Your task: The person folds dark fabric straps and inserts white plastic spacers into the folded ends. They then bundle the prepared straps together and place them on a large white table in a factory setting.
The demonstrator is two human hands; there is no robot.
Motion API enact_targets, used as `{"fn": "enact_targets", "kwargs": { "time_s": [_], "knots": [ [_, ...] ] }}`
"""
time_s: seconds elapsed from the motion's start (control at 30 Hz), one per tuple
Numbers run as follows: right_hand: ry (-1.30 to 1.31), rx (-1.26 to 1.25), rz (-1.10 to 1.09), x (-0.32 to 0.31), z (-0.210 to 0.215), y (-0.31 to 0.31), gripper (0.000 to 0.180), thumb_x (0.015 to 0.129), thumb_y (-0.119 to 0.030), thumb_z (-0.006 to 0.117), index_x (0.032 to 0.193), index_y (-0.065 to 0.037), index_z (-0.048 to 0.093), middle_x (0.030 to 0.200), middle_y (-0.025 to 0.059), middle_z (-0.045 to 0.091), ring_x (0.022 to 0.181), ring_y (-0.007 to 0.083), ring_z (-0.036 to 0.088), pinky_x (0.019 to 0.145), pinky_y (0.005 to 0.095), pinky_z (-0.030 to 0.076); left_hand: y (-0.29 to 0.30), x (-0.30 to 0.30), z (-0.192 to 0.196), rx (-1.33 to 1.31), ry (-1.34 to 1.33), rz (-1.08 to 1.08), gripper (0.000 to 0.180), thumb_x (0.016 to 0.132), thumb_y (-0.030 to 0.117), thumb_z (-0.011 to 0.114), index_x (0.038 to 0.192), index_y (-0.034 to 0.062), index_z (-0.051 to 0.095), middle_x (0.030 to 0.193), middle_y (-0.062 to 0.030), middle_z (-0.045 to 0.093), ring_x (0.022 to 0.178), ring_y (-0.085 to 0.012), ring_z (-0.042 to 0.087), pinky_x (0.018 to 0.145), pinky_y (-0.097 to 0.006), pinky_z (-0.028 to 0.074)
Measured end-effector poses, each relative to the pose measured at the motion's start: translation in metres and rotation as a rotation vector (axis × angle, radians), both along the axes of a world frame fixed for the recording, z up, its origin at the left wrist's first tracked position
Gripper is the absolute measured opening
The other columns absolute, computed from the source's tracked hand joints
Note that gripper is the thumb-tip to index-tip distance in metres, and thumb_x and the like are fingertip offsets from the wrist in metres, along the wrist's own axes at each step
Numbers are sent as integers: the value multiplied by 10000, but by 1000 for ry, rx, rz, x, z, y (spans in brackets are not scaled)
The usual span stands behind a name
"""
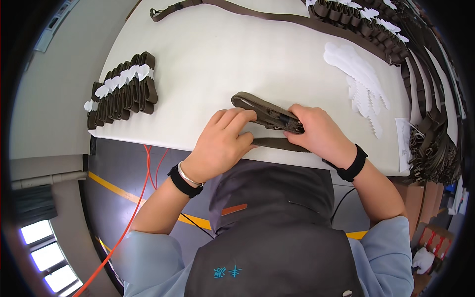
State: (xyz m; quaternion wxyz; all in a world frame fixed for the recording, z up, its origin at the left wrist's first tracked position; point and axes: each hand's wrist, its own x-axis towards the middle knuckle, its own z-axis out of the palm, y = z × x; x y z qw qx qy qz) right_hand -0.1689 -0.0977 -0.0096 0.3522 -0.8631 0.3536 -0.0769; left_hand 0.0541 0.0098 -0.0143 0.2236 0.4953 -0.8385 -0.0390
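Note:
A dark brown webbing strap (264,110) is folded into a long flat bundle at the table's near edge, its right end gripped by my right hand (320,129). A black buckle-like piece shows among the folds beside my right thumb. Closer to me runs a loose length of the strap (279,144), bridging the space between both hands. My left hand (223,141) is closed, thumb and fingers pinching that length's left end, while its upper fingertips rest against the bundle's lower side.
Several folded straps with white paper bands (123,89) stand in a row at the left. A long strap (277,17) crosses the far side toward more banded bundles (356,20). White paper bands (354,74) lie fanned out at right. Loose straps (430,143) hang over the right edge.

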Motion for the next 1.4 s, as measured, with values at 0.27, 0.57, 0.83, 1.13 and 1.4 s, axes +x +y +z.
{"fn": "enact_targets", "kwargs": {
  "time_s": [0.27,0.57,0.83,1.13,1.4],
  "knots": [
    [56,130,81,3,13,-4,231,745,-171,703,776,23,583,668,196,575,614,348,581,585,399,461,-3,-4,-3,-134,16,167,274,615,159,800,684,13,578,1204,-115,552,1119,-292,522,917,-444,419],
    [90,1,173,-2,10,6,439,740,-187,758,1039,31,522,948,194,565,821,352,584,717,388,470,-3,-7,-16,-148,-10,249,250,632,133,792,737,12,600,1137,-78,589,1062,-273,542,810,-401,464],
    [104,-86,226,-5,9,-8,440,736,-139,758,1001,22,446,885,195,521,754,380,580,692,423,478,-8,-7,-16,-164,-14,259,252,641,152,797,738,24,603,1080,-49,612,994,-261,558,772,-384,474],
    [81,-375,242,-11,5,-6,367,771,-108,719,1062,-1,523,979,126,516,923,281,529,783,384,463,-11,6,-12,-113,134,159,215,674,67,776,757,22,582,1119,-110,635,994,-300,593,835,-392,477],
    [56,-513,232,-9,0,-1,378,806,-91,673,1139,5,523,1007,117,538,950,274,522,798,376,455,-12,6,-29,68,514,314,349,727,-11,758,989,-3,528,1010,-135,637,879,-274,612,775,-359,501]
  ]
}}
